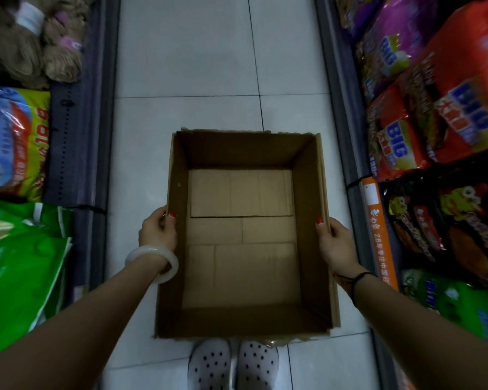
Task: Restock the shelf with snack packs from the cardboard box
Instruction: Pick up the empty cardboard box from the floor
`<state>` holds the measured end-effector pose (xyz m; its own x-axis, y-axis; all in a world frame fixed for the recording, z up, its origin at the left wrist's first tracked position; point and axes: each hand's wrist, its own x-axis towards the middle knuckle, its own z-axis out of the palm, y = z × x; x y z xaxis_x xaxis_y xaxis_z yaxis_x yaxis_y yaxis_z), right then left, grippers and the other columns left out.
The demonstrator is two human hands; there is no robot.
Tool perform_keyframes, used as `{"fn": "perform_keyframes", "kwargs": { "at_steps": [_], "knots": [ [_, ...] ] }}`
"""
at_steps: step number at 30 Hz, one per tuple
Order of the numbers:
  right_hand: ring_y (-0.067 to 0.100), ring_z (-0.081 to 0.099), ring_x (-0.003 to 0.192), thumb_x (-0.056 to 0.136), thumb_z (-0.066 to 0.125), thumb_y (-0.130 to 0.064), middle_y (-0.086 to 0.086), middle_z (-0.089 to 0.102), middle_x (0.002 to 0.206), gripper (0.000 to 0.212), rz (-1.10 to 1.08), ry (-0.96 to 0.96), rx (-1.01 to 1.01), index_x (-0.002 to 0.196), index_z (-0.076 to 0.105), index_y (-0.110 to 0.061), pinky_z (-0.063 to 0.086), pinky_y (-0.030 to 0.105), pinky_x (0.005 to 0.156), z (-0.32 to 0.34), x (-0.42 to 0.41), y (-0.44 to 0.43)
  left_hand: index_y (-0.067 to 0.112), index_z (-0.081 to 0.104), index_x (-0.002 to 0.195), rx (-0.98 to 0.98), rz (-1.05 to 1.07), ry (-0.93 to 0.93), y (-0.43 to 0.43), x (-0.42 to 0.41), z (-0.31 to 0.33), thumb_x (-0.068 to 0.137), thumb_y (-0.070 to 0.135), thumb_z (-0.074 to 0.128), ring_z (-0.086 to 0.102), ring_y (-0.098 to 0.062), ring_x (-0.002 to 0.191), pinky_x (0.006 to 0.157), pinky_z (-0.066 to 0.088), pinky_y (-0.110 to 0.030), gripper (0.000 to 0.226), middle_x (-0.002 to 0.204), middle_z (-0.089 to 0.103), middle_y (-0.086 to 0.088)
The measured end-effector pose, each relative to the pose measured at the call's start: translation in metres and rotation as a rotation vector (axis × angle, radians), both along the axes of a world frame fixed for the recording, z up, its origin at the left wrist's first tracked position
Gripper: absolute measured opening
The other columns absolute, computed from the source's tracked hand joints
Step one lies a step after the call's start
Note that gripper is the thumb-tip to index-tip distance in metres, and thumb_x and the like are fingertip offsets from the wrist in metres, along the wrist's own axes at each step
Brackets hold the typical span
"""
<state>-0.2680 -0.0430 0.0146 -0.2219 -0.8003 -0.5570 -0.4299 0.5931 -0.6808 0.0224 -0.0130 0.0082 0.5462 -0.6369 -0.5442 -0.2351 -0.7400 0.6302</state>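
An open brown cardboard box (178, 266) is held in the middle of the aisle, above the tiled floor. Nothing lies inside it; only the bare bottom flaps show. My left hand (157, 230) grips the box's left wall, thumb hooked over the rim, a white bangle on the wrist. My right hand (337, 244) grips the right wall the same way, with a black band on the wrist. On the shelf to the right stand snack packs: red and orange ones (445, 108), purple ones (397, 32), black ones (451, 220) and a green one (457, 299).
The left shelf holds green bags (17, 263), a blue-and-yellow pack (12, 142) and brown plush toys (31, 38). Grey shelf edges line both sides of the narrow white-tiled aisle (209, 66). My white perforated shoes (231, 364) stand just below the box.
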Motion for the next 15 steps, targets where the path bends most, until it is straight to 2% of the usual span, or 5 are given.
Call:
{"fn": "perform_keyframes", "kwargs": {
  "at_steps": [5,7,9,12,15],
  "knots": [
    [0.014,0.039,0.053,0.100,0.043,-0.022,0.002,0.043,0.062,0.021,-0.002,0.033,-0.047,0.091,0.057,-0.008,0.032,0.009,0.039,0.077,-0.001,0.004,0.011,0.059,0.123,-0.012,0.018,0.054,0.008,0.002,0.073,0.099,0.019,0.041,0.055,-0.020,0.074,0.065,0.042,-0.027,0.031,0.090,0.062,-0.007],
    [0.014,0.037,0.051,0.100,0.043,-0.020,0.002,0.041,0.060,0.021,-0.008,0.049,-0.051,0.089,0.056,-0.007,0.028,0.008,0.035,0.107,-0.002,0.003,0.011,0.062,0.118,-0.020,0.034,0.052,0.010,0.002,0.103,0.099,0.019,0.042,0.052,-0.015,0.066,0.058,0.040,-0.022,0.029,0.076,0.058,0.000],
    [0.013,0.038,0.048,0.100,0.043,-0.020,0.002,0.040,0.058,0.025,-0.020,0.084,-0.045,0.078,0.052,-0.012,0.028,0.009,0.033,0.138,-0.003,0.002,0.012,0.063,0.117,-0.027,0.041,0.048,0.010,0.002,0.135,0.098,0.019,0.042,0.051,-0.011,0.064,0.058,0.039,-0.022,0.029,0.072,0.057,0.003],
    [0.010,0.040,0.046,0.100,0.044,-0.020,0.000,0.039,0.057,0.032,-0.035,0.111,-0.048,0.068,0.046,-0.020,0.029,0.009,0.034,0.185,-0.004,-0.001,0.009,0.063,0.119,-0.059,0.034,0.062,0.007,0.003,0.186,0.098,0.019,0.044,0.057,-0.020,0.076,0.071,0.042,-0.027,0.030,0.091,0.065,-0.008],
    [0.012,0.039,0.053,0.099,0.044,-0.021,-0.001,0.043,0.060,0.023,-0.039,0.120,-0.066,0.078,0.051,-0.017,0.031,0.018,0.045,0.233,-0.004,-0.009,0.006,0.062,0.121,-0.116,0.047,0.079,-0.001,0.004,0.236,0.097,0.017,0.046,0.060,-0.028,0.091,0.079,0.044,-0.030,0.031,0.101,0.065,-0.012]
  ]
}}
